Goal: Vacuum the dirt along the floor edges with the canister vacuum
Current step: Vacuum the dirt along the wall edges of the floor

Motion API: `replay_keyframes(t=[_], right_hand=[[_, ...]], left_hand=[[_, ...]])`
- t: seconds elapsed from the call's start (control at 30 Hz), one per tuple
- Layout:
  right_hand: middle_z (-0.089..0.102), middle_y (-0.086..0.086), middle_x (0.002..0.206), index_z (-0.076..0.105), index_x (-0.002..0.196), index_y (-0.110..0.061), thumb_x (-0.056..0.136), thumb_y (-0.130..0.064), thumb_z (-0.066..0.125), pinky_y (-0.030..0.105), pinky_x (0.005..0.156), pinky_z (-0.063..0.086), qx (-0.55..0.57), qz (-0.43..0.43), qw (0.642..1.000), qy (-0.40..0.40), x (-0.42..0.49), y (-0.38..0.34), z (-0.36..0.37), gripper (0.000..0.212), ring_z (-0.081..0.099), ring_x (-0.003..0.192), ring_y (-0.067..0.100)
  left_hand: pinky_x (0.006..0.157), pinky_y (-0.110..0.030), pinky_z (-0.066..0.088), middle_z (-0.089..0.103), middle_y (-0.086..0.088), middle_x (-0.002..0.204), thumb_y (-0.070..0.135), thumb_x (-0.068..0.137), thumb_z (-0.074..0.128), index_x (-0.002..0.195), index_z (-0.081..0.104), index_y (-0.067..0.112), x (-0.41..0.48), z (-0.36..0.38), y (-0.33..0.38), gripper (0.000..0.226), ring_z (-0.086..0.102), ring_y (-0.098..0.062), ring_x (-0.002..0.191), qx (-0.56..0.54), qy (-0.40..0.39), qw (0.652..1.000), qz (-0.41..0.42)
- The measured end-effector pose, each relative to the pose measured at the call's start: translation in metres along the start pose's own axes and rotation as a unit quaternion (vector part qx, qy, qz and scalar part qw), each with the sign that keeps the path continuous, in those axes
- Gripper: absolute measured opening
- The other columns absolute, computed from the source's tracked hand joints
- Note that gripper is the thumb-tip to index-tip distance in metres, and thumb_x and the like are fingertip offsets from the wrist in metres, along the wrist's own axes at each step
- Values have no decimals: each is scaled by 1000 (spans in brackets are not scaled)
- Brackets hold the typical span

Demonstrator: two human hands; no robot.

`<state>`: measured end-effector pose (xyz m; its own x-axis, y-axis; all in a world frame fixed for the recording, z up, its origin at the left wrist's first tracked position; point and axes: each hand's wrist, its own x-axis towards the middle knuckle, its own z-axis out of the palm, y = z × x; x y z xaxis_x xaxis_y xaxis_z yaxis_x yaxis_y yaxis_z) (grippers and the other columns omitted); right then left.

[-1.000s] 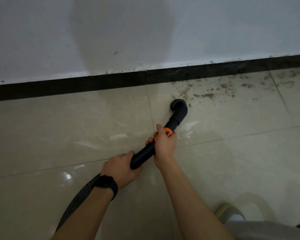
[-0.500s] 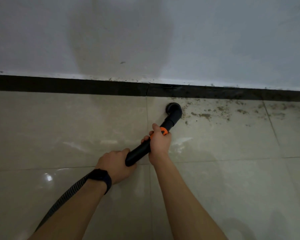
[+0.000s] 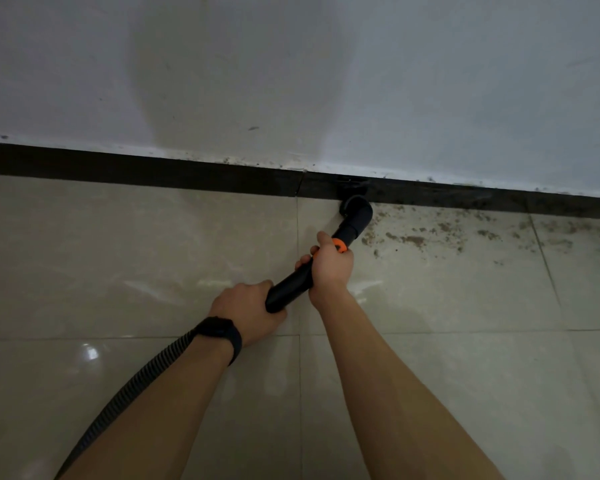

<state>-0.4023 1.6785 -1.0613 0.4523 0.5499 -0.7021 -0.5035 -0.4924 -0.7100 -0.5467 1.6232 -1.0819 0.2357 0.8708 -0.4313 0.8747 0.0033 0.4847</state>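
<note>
1. Dirt (image 3: 413, 240) lies in brown crumbs and smears on the floor (image 3: 118, 258) along the skirting, to the right of the nozzle. It thins out toward the right edge of the view.
2. More specks sit on the top edge of the dark skirting (image 3: 153, 171), where it meets the pale wall (image 3: 291, 81).
3. The nozzle (image 3: 358, 212), a black elbow, is at the foot of the skirting. Whether it touches the skirting or stops just short, I cannot tell.
4. The wand (image 3: 291, 289), a black tube, slants from the nozzle down and left toward the person, low over the floor.
5. An orange collar (image 3: 340, 244) rings the wand just behind the nozzle.
6. The right hand (image 3: 331, 268) grips the wand right behind the collar, with the fingers curled round the tube and the thumb lying along it toward the nozzle.
7. The left hand (image 3: 246, 306) grips the rear end of the wand, with the fingers wrapped round it.
8. A black band (image 3: 222, 332) sits on the left wrist.
9. The ribbed hose (image 3: 146, 375) comes out behind the left hand and runs beside the left forearm to the lower left edge.
10. A grout line (image 3: 298, 237) runs from the skirting toward the person, just left of the nozzle, and passes under the wand.
</note>
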Motion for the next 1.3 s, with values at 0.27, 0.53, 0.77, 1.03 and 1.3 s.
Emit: replay_keyframes(t=[0.27,0.53,0.77,1.03,1.3], right_hand=[[54,7,75,44,107,-16,98,-18,63,31,50,54,-11,10,1000,-20,-25,27,38,21,53,40,12],[66,11,87,47,117,-8,99,-40,68,37,57,64,-133,45,985,-96,-45,20,66,42,73,55,21],[61,13,98,48,114,-7,98,-48,67,38,49,61,-282,46,947,-147,-42,-9,11,48,68,81,26],[58,14,104,43,128,-5,99,-13,67,45,67,64,-69,37,991,-108,-52,-10,-51,39,74,71,24],[53,10,90,41,106,-16,104,-21,61,33,54,57,43,14,999,31,-64,36,-110,21,58,49,13]], left_hand=[[46,-23,36,55,9,64,53,84,53,75,41,32,-24,-18,-41,26,52,-7,53,24,55,997,-48],[46,-23,38,55,12,63,62,85,53,81,39,34,-45,-37,-77,31,52,-5,52,-2,114,992,-60],[46,-24,33,54,12,63,71,82,45,80,38,36,-56,-23,-34,36,50,-6,52,8,56,998,-40],[45,-25,37,55,10,64,66,87,47,78,35,35,-80,11,21,34,52,-6,51,-3,32,999,-15],[47,-25,33,45,16,70,64,86,47,91,34,40,-92,42,9,28,47,-7,58,92,-43,991,85]])
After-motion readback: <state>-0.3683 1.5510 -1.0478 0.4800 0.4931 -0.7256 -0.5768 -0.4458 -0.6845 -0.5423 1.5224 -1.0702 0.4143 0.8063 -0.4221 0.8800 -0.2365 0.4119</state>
